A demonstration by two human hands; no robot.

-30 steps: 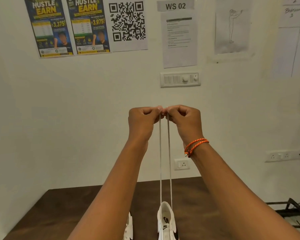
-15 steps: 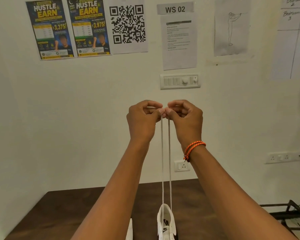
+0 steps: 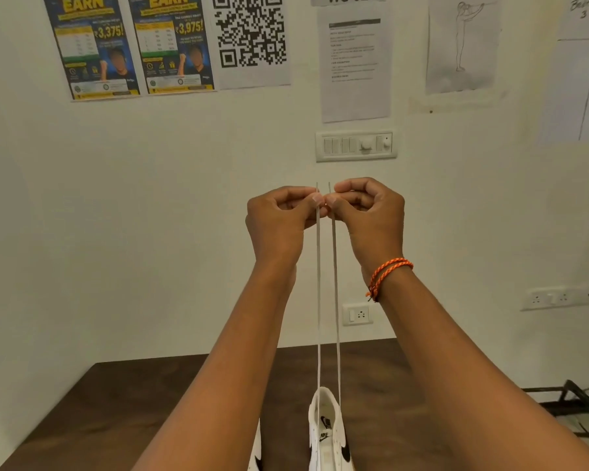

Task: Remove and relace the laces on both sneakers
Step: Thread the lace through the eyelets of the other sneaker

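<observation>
A white sneaker [image 3: 327,433] with a black logo stands on the dark wooden table [image 3: 116,413] between my forearms. Two strands of its white lace [image 3: 327,300] run straight up from it, side by side and taut. My left hand [image 3: 279,219] pinches the left strand near its tip, and my right hand [image 3: 368,215] pinches the right strand, both raised well above the table. The two lace tips stick up just above my fingers. A second white sneaker [image 3: 257,450] shows as a sliver behind my left forearm.
A white wall rises behind the table with posters [image 3: 130,45], a QR sheet [image 3: 250,35] and a switch panel [image 3: 356,146]. A wall socket [image 3: 357,314] sits just above the table's far edge. A dark metal rack [image 3: 564,402] stands to the right of the table.
Both hands have sunk a little in the view as the camera tilted down. The lace tips now stick out above my fingers, and the strands stay taut.
</observation>
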